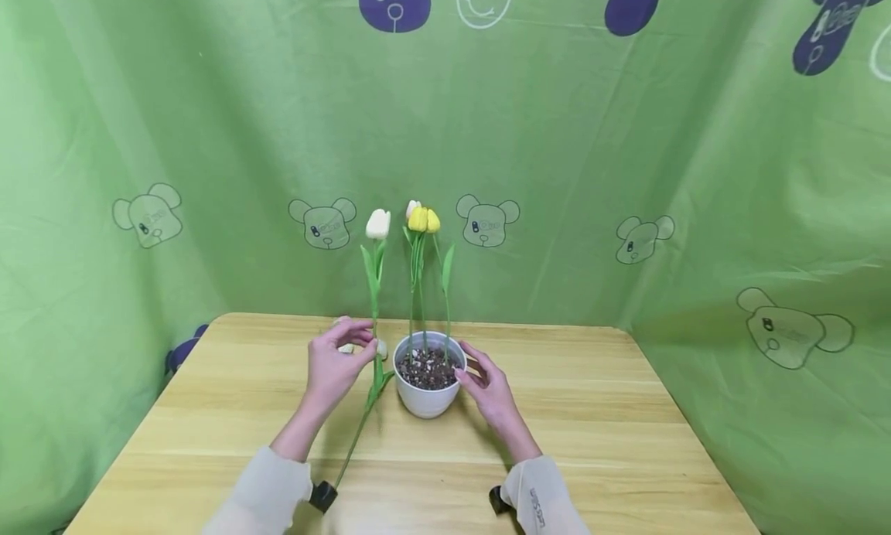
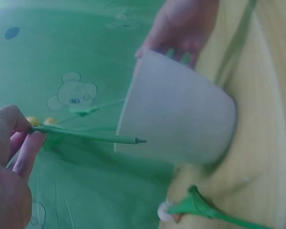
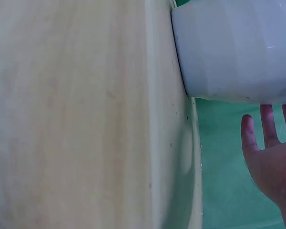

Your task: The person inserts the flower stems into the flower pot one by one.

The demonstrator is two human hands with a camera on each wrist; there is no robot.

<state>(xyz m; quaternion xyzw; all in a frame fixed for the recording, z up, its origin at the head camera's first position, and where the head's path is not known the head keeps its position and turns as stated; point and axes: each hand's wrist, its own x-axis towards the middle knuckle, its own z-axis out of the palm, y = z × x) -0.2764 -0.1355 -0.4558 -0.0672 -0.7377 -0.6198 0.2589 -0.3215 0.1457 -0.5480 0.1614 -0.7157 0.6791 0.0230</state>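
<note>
My left hand [image 1: 336,370] pinches the green stem of an artificial white tulip [image 1: 378,224], held upright left of the flowerpot. In the left wrist view, the bare lower end of the stem [image 2: 90,135] points toward the pot's side, above the table. The white flowerpot [image 1: 428,402] contains dark soil [image 1: 428,371] with several tulips standing in it, among them yellow blooms [image 1: 419,219] and a pale one behind. My right hand [image 1: 494,394] holds the pot's right side, thumb at the rim, fingers along the outer wall [image 3: 229,52].
Another tulip lies on the wooden table [image 1: 585,442] left of the pot, its white bloom [image 2: 166,211] beside green leaves [image 1: 378,384]. A further pale bloom [image 1: 346,349] is partly hidden behind my left hand. A green printed curtain [image 1: 557,133] surrounds the table's back and sides.
</note>
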